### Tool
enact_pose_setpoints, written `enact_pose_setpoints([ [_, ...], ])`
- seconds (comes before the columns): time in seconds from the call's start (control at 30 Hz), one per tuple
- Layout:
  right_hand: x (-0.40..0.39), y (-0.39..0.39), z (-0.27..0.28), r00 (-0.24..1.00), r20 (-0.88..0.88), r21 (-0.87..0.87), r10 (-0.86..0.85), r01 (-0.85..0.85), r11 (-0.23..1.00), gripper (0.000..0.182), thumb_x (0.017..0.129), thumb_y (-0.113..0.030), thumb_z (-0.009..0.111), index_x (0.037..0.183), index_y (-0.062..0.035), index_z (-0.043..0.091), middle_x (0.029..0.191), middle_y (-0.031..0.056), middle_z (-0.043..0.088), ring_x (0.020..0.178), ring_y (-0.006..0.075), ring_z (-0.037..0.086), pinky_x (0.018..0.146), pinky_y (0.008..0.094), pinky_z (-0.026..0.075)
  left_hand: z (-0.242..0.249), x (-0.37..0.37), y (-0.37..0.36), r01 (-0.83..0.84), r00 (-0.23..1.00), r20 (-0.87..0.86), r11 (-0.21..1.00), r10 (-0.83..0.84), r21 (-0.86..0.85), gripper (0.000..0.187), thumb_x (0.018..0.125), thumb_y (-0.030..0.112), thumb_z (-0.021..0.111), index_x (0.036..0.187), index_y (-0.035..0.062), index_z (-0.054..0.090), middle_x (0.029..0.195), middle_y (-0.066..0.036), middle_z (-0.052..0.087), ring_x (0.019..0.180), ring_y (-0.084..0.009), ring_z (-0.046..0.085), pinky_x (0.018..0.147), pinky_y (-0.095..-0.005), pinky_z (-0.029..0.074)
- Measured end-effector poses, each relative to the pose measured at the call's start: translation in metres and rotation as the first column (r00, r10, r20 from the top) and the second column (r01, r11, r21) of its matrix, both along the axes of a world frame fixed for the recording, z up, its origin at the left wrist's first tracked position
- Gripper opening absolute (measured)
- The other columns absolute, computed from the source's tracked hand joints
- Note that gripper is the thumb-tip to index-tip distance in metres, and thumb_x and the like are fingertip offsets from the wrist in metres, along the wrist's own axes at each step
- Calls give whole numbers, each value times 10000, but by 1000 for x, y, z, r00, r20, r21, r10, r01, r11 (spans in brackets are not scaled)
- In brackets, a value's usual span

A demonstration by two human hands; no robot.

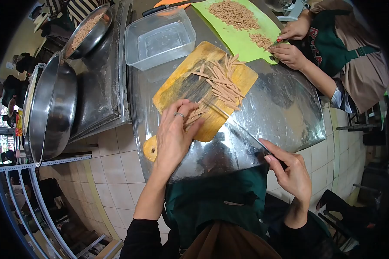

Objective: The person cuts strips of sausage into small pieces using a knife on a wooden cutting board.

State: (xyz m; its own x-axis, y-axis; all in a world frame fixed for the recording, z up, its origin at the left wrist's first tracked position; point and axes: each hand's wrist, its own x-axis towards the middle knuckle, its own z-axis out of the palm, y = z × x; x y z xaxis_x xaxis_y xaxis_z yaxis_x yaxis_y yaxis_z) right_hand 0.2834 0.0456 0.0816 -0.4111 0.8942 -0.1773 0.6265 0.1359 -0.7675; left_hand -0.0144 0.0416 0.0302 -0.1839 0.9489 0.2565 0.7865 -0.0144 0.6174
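Note:
A wooden cutting board (pixel 170 88) lies on the metal table, with a loose pile of thin brown strips (pixel 225 86) on its right half. My left hand (pixel 175 131), with a ring on one finger, rests on the board's lower left part, its fingers bent over several strips (pixel 197 113). In my right hand (pixel 289 170) is the dark handle of a long knife (pixel 242 128). The blade slants up and left over the board's edge, its tip end beside the strips near my left fingers.
Beyond the board stands a clear plastic container (pixel 160 41). A co-worker's hands (pixel 291 54) work over a green cutting board (pixel 235 43) holding small brown pieces (pixel 233 15). Large metal bowls (pixel 58 103) stand at left. The metal table's (pixel 285 108) front edge is near my apron.

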Motion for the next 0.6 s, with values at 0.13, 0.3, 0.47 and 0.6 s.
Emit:
enact_pose_setpoints([
  [0.13,5,-2,9,999,31,-32,-24,25,999,373,977,-120,688,1349,-137,712,1136,210,754,903,395,756,813,385,582,-7,-5,3,-5,999,31,999,6,-35,233,908,121,768,1122,50,711,1138,-138,705,1100,-352,657,932,-419,520],
  [0.3,7,-2,5,998,21,-28,-58,59,998,366,971,-127,699,1336,-140,723,1125,223,751,897,389,759,806,386,585,-15,-11,-1,-31,993,108,998,36,-47,164,953,101,747,1079,5,701,978,-108,713,861,-203,674,768,-327,536],
  [0.47,4,-3,5,996,56,134,65,-72,988,368,963,-157,718,1330,-181,735,981,182,772,729,334,736,698,379,573,-11,-12,-2,-96,980,166,989,113,-110,139,971,92,744,1061,-4,699,859,-89,704,736,-130,660,685,-284,537],
  [0.6,7,3,21,973,201,163,109,-143,976,368,958,-198,733,1324,-230,743,758,114,716,595,289,667,584,380,528,-18,-11,-3,-115,984,130,993,119,-37,136,974,105,744,1055,4,701,831,-81,700,725,-124,654,676,-286,532],
])
